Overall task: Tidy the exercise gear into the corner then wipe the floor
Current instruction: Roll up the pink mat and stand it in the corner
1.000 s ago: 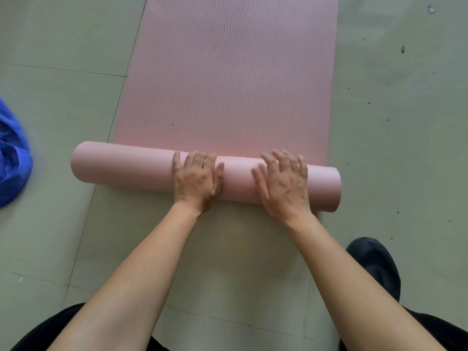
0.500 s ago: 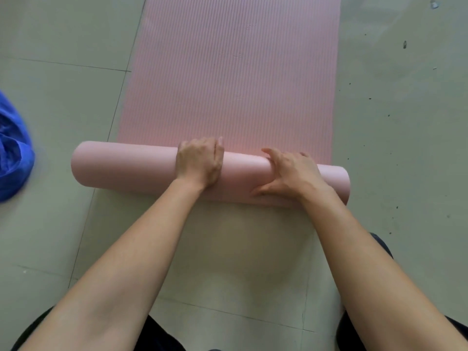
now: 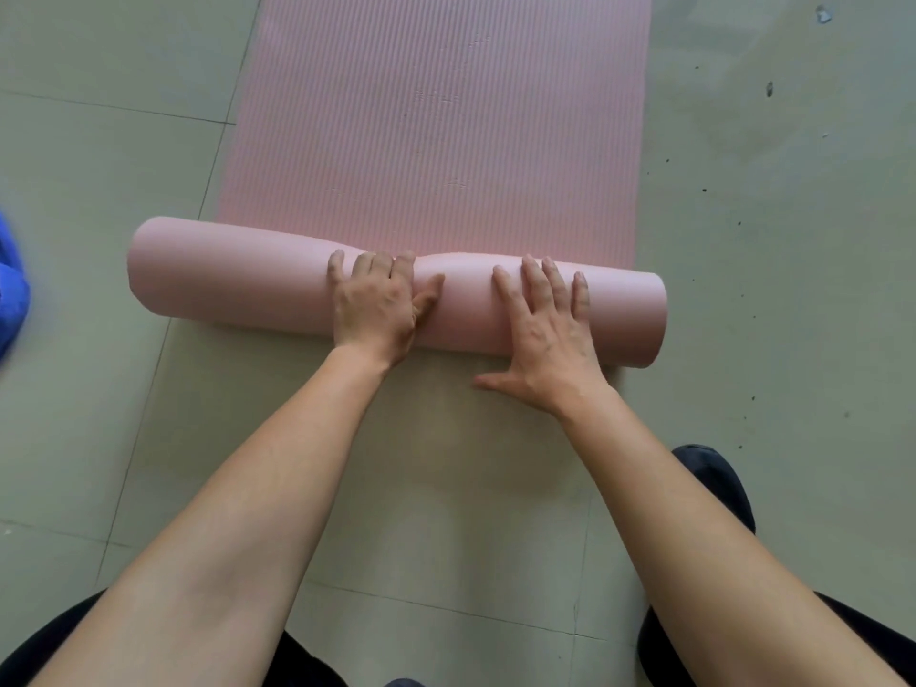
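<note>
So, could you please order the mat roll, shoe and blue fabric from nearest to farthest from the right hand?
1. Mat roll: under the right hand, touching.
2. Shoe: to its right, nearer the person.
3. Blue fabric: far left edge.

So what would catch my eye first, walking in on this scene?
The pink ribbed foam exercise mat runs up the middle of the grey-green tiled floor, its near end wound into a thick roll. The left hand and right hand press flat on that roll. A crumpled blue fabric bundle peeks in at the left edge.
</note>
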`<action>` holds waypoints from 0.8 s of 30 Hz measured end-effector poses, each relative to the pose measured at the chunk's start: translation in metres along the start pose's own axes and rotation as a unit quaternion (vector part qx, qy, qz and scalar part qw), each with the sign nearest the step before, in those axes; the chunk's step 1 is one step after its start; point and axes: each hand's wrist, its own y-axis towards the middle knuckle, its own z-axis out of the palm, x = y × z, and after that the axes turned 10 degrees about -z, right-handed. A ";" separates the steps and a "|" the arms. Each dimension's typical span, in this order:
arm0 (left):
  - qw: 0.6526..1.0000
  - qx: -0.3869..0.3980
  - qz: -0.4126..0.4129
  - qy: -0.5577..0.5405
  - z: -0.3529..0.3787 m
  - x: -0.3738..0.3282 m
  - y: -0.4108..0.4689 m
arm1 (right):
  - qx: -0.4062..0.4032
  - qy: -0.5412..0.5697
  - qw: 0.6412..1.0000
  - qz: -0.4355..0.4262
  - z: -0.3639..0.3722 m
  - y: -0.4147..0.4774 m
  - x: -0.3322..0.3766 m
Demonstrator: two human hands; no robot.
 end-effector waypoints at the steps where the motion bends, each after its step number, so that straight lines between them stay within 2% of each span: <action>1: 1.000 -0.010 0.002 0.003 -0.003 0.001 0.000 | 0.009 -0.012 1.000 -0.003 0.000 -0.001 -0.001; 6: 0.998 -0.023 0.060 0.000 -0.033 0.003 0.005 | -0.021 -0.015 1.000 0.015 -0.006 0.002 0.003; 11: 0.991 0.093 0.074 0.056 -0.044 0.004 0.021 | 0.122 0.130 0.984 -0.017 -0.037 0.007 -0.016; 13: 0.994 0.090 0.059 0.035 -0.037 0.008 0.015 | 0.145 0.169 0.975 -0.008 -0.042 0.006 -0.022; 15: 0.998 0.047 0.035 -0.018 -0.030 0.008 -0.001 | 0.141 0.154 0.978 -0.004 -0.038 0.006 -0.027; 18: 0.998 -0.020 0.007 -0.054 -0.019 0.010 -0.024 | 0.064 0.110 0.991 0.029 -0.034 0.006 -0.033; 21: 0.999 0.004 0.003 -0.041 -0.007 0.014 -0.037 | -0.071 0.095 0.986 0.115 -0.033 0.009 -0.029; 24: 0.999 0.028 -0.010 -0.033 -0.002 0.012 -0.027 | -0.160 0.088 0.980 0.083 -0.025 0.012 -0.005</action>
